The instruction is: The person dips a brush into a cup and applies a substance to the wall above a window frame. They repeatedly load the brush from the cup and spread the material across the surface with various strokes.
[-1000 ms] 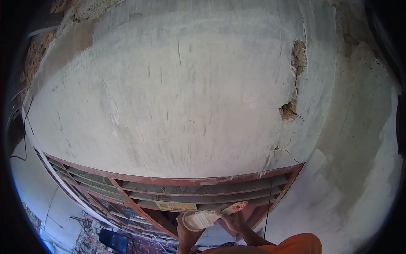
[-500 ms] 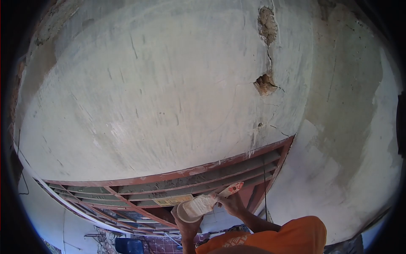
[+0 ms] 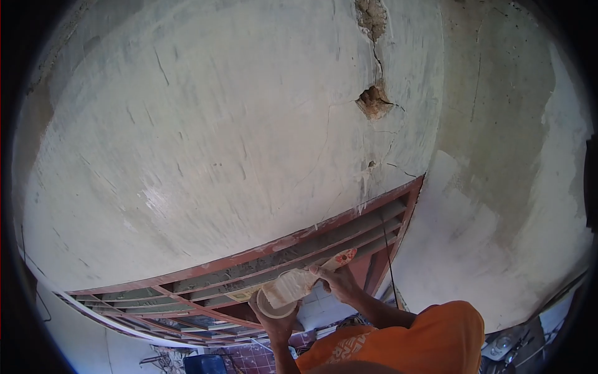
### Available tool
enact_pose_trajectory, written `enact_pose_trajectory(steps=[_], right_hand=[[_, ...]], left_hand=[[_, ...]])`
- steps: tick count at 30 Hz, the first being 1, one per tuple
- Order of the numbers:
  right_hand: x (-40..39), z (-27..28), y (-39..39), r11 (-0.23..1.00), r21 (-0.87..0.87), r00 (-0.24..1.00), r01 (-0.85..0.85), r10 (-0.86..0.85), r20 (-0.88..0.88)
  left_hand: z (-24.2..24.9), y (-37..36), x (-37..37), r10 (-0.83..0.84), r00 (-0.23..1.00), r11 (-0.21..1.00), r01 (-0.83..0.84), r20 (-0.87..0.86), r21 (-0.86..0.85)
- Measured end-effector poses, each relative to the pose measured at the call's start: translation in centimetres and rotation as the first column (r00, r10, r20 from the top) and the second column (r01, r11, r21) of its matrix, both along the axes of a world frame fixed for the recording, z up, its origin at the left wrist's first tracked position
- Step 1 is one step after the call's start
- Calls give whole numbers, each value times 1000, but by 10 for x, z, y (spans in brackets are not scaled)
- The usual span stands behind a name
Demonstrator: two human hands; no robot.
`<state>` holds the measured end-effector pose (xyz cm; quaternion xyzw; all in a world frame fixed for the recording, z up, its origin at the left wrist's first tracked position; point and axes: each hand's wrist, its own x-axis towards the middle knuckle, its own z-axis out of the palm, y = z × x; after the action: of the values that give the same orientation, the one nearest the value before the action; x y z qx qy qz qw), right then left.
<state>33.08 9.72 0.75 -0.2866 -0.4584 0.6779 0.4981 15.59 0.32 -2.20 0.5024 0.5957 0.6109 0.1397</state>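
My left hand (image 3: 274, 325) is wrapped round a small round tub (image 3: 280, 312) with a pale rim, held low in front of the louvred window. In my right hand (image 3: 340, 287) is a wide flat paintbrush (image 3: 291, 286), gripped by its handle, which has a red pattern at the end. The brush slants down to the left, and its whitish head overlaps the mouth of the tub. What lies inside the tub is mostly hidden by the brush.
The whitish wall (image 3: 224, 137) fills the view, with a broken hole (image 3: 374, 102) and a crack running above it. Below runs a red-brown window frame (image 3: 249, 254) with slats. A dark cord (image 3: 389, 258) hangs right of it. A blue container (image 3: 205, 364) stands on the tiled floor.
The view has shifted, so the wall and window's right side sit higher and further left. The brush and tub stay together in my hands, with the brush slightly higher in view.
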Motion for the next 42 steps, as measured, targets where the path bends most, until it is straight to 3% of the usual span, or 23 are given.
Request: enact_pose_trajectory(steps=[3, 8, 12, 14, 15, 16, 19, 20, 22, 23, 24, 26, 27, 30, 34, 35, 36, 37, 38, 39, 40, 41, 42], right_hand=[[-7, 2, -2, 999, -28, 999, 41, -42, -35], [-18, 18, -3, 999, 21, 998, -44, 44, -42], [-30, 53, -1, 993, -34, 989, -115, 112, -93], [-39, 70, 3, 981, -112, 944, -161, 120, -307], [-41, 79, 5, 964, -133, 914, -231, 168, -369], [-45, 91, 6, 961, -133, 914, -244, 182, -362], [-56, 137, 4, 948, -137, 787, -287, 152, -598], [-61, 153, 2, 946, -127, 791, -297, 169, -588], [-70, 181, 2, 985, -85, 771, -150, 63, -634], [-73, 186, 12, 992, 42, 780, -116, 117, -614], [-80, 202, 15, 989, 61, 783, -134, 143, -606], [-93, 245, 14, 953, 219, 822, 207, -49, -567], [-100, 264, 15, 914, 289, 805, 283, -63, -590], [-121, 330, 17, 654, 539, 808, 531, -199, -555], [-160, 409, 30, 96, 758, 764, 645, -66, -642], [-171, 421, 26, 102, 760, 767, 641, -57, -639], [-184, 431, 18, -165, 742, 727, 650, -149, -670], [-194, 443, 12, -422, 686, 666, 593, -223, -712], [-197, 461, 13, -417, 688, 671, 593, -217, -709], [-198, 480, 16, -685, 610, 676, 398, -230, -700], [-200, 494, 16, -874, 459, 676, 157, -244, -695], [-207, 502, 8, -873, 461, 681, 161, -239, -692], [-216, 508, -2, -866, 493, 588, -85, -443, -677]], left_hand=[[7, 0, -4, 2, 1000, 1000, -2, 0, -9], [26, 2, -13, 17, 999, 999, -19, 44, 46], [67, 3, -23, -17, 994, 997, 9, 109, 79], [84, 4, -30, 7, 996, 994, -16, 87, 106], [90, 6, -37, 22, 1000, 992, -23, 14, 123], [99, 7, -41, 36, 999, 992, -39, 21, 124], [126, 10, -48, 0, 1000, 987, -1, 4, 163], [131, 13, -51, 12, 1000, 984, -14, 14, 176], [137, 18, -59, -36, 998, 981, 25, 53, 192], [137, 20, -62, -21, 998, 978, 7, 62, 209], [137, 24, -65, -25, 999, 974, 14, 46, 228], [141, 25, -68, -16, 999, 967, 7, 33, 255], [145, 26, -69, -25, 998, 973, 10, 61, 232], [148, 28, -73, -30, 992, 976, 4, 119, 217], [140, 29, -82, 62, 993, 950, -89, 97, 298], [137, 27, -86, 73, 992, 949, -100, 101, 299], [133, 25, -89, 98, 990, 943, -125, 103, 307], [129, 23, -91, 122, 987, 937, -149, 106, 315], [125, 22, -95, 129, 985, 936, -158, 111, 315], [119, 20, -99, 161, 982, 930, -186, 103, 318], [114, 19, -103, 193, 977, 922, -213, 94, 322], [110, 16, -106, 200, 975, 921, -222, 100, 320], [106, 12, -110, 208, 969, 920, -240, 133, 309]])
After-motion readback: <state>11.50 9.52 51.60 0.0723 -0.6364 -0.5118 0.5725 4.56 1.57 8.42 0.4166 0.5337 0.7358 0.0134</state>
